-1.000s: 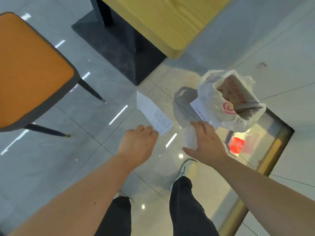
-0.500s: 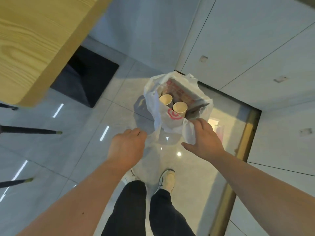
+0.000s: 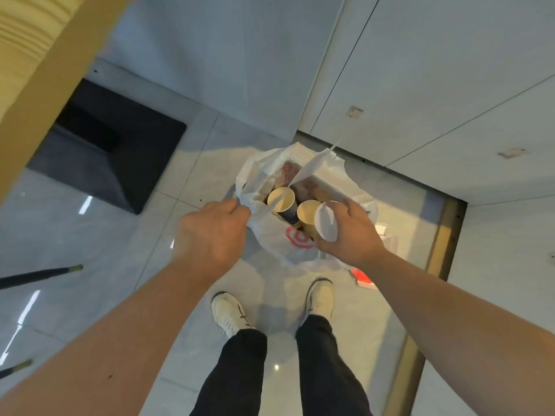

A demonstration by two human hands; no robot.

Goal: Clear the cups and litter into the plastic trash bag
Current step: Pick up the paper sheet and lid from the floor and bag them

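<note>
I have the plastic trash bag (image 3: 285,241) standing on the floor (image 3: 186,289) before my feet, left hand (image 3: 211,235) fisted on its rim, right hand (image 3: 350,232) pinching the white litter (image 3: 326,222) over two cups (image 3: 280,202) inside; I'd hold the mouth wide and drop it centrally; the fingertips and the bag's depths are hidden

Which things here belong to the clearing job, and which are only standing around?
Job: plastic trash bag, two paper cups inside it, white paper strip, white piece in right hand, left hand gripping the bag.

Around: wooden table, its black base, chair legs.
</note>
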